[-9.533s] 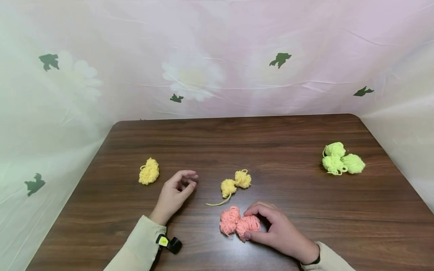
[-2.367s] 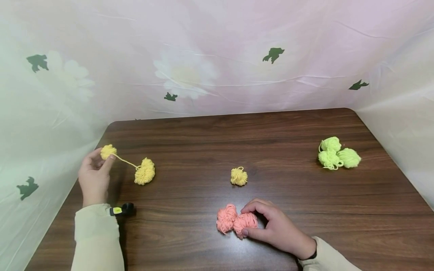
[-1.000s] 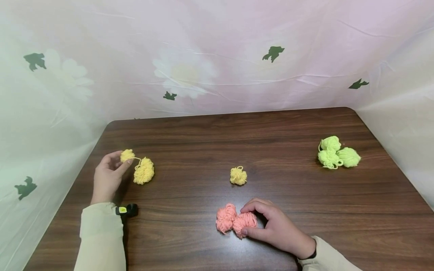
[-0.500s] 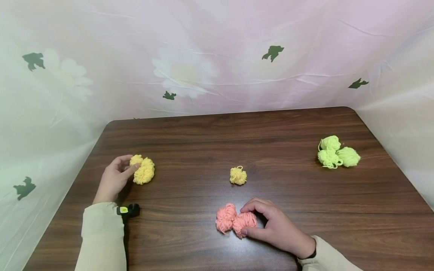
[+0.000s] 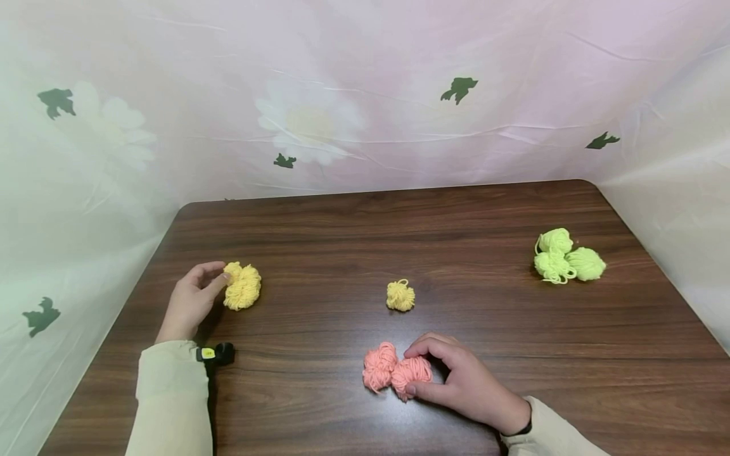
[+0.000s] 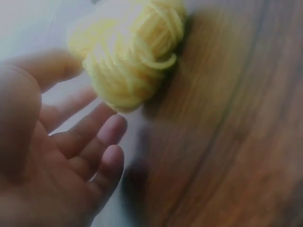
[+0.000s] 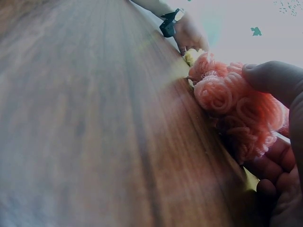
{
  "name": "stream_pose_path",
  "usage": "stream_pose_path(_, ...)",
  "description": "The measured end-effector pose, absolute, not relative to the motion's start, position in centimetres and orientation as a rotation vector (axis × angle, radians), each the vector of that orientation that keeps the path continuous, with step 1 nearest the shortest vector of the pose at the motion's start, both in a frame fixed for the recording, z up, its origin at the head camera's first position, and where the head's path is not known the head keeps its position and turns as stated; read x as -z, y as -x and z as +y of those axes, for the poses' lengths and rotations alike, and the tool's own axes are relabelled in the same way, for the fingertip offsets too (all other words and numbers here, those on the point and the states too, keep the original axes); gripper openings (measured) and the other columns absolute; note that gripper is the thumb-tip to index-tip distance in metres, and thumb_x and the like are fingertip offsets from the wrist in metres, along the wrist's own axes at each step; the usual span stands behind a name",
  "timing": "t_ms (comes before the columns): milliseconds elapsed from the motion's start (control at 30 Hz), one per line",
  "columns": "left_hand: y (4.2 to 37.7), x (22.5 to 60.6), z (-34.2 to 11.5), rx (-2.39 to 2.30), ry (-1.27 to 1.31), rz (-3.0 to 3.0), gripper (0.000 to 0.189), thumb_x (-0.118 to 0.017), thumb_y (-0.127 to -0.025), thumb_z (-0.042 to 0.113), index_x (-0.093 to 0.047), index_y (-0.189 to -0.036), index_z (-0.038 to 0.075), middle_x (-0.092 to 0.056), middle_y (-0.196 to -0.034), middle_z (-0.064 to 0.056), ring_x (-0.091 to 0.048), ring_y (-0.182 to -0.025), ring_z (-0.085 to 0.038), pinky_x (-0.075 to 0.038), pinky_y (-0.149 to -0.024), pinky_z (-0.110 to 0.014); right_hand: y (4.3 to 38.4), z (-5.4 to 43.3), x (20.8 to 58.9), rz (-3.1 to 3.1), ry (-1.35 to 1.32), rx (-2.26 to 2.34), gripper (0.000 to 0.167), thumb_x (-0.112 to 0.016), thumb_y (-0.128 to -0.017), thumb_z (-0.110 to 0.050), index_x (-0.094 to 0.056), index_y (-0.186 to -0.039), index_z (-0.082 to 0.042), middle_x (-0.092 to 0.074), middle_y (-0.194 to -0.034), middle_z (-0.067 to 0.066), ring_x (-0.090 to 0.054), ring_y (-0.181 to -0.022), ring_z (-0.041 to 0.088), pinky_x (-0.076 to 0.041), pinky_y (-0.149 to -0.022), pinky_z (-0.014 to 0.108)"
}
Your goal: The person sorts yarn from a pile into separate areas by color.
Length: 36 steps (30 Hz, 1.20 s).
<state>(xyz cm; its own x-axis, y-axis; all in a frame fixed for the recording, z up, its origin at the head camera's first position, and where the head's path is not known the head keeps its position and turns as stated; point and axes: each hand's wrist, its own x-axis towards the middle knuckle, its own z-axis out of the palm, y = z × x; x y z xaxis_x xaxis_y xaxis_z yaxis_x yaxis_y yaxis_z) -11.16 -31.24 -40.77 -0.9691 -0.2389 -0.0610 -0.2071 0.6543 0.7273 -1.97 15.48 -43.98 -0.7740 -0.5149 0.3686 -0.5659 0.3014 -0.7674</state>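
In the head view, my left hand [image 5: 191, 301] is at the left of the table, its thumb and forefinger right at the edge of a small yellow yarn ball [image 5: 232, 270]. This ball lies against a larger yellow yarn bundle [image 5: 243, 291]. The left wrist view has loosely spread fingers [image 6: 106, 165] below blurred yellow yarn [image 6: 125, 61], with the thumb at its side. My right hand [image 5: 464, 383] grips a pink yarn ball [image 5: 415, 375] between thumb and fingers, near the front middle. Another pink yarn ball [image 5: 380, 367] touches it on the left.
A lone yellow yarn ball [image 5: 401, 296] sits behind the pink pair. Several lime-green yarn balls [image 5: 586, 264] are grouped at the right back. A flowered pale curtain [image 5: 365, 95] hangs behind the dark wooden table [image 5: 319, 253] and along both sides.
My left hand brought the small yellow ball with its strand from the middle to the left bundle, set it there, and has eased its pinch. The right hand keeps its hold on the pink ball.
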Motion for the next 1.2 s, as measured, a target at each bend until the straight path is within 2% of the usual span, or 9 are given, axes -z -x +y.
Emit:
stream_pose_path(200,10.9,39.9,-30.8,1.183,-0.344,-2.746,0.051,-0.052,-0.103,0.040,-0.054,-0.139,0.005,-0.058,-0.129,-0.019,-0.052,-0.114,-0.029,-0.043,-0.089,-0.042,2.0,15.5,44.0,-2.484,-1.043,-1.492,0.035,-0.085,-0.082,-0.026,-0.066,-0.111,-0.027,-0.067,-0.107,-0.013,-0.062,-0.100,0.010,-0.047,-0.091,0.028)
stream_pose_path(267,10.8,39.5,-30.6,1.182,-0.325,-2.719,0.050,-0.052,-0.103,0.040,-0.054,-0.139,0.005,-0.059,-0.131,-0.017,-0.052,-0.115,-0.027,-0.043,-0.091,-0.041,2.0,15.5,44.0,-2.482,-1.045,-1.492,0.035,-0.085,-0.082,-0.027,-0.066,-0.111,-0.027,-0.067,-0.108,-0.013,-0.062,-0.100,0.010,-0.047,-0.091,0.027)
stream_pose_path(500,10.6,37.9,-29.8,1.197,-0.281,-2.614,0.046,-0.056,-0.103,0.038,-0.057,-0.138,0.009,-0.060,-0.133,-0.011,-0.052,-0.109,-0.007,-0.042,-0.086,-0.023,2.1,15.5,43.8,-2.495,-1.039,-1.503,0.034,-0.084,-0.082,-0.026,-0.066,-0.111,-0.027,-0.066,-0.108,-0.013,-0.062,-0.100,0.010,-0.047,-0.090,0.028)
stream_pose_path(633,10.5,37.0,-28.9,1.261,-0.204,-2.544,0.042,-0.059,-0.102,0.032,-0.058,-0.137,0.008,-0.060,-0.133,-0.010,-0.054,-0.105,0.000,-0.044,-0.082,-0.015,2.1,15.5,43.8,-2.499,-1.039,-1.505,0.034,-0.084,-0.083,-0.026,-0.066,-0.111,-0.027,-0.066,-0.108,-0.013,-0.061,-0.100,0.010,-0.047,-0.090,0.028)
stream_pose_path(867,10.4,36.0,-26.7,1.314,-0.050,-2.503,0.036,-0.061,-0.101,0.025,-0.060,-0.134,0.008,-0.063,-0.126,-0.006,-0.058,-0.097,-0.004,-0.046,-0.071,-0.015,2.0,15.6,43.9,-2.488,-1.045,-1.492,0.034,-0.085,-0.082,-0.026,-0.066,-0.111,-0.027,-0.066,-0.107,-0.013,-0.062,-0.100,0.010,-0.047,-0.090,0.028)
stream_pose_path(1200,10.6,36.5,-24.2,1.397,0.148,-2.540,0.031,-0.062,-0.101,0.021,-0.062,-0.130,0.011,-0.064,-0.127,-0.010,-0.055,-0.106,-0.010,-0.045,-0.080,-0.019,2.1,15.5,44.5,-2.414,-1.098,-1.468,0.036,-0.087,-0.079,-0.022,-0.067,-0.109,-0.022,-0.067,-0.104,-0.010,-0.062,-0.096,0.011,-0.047,-0.086,0.030)
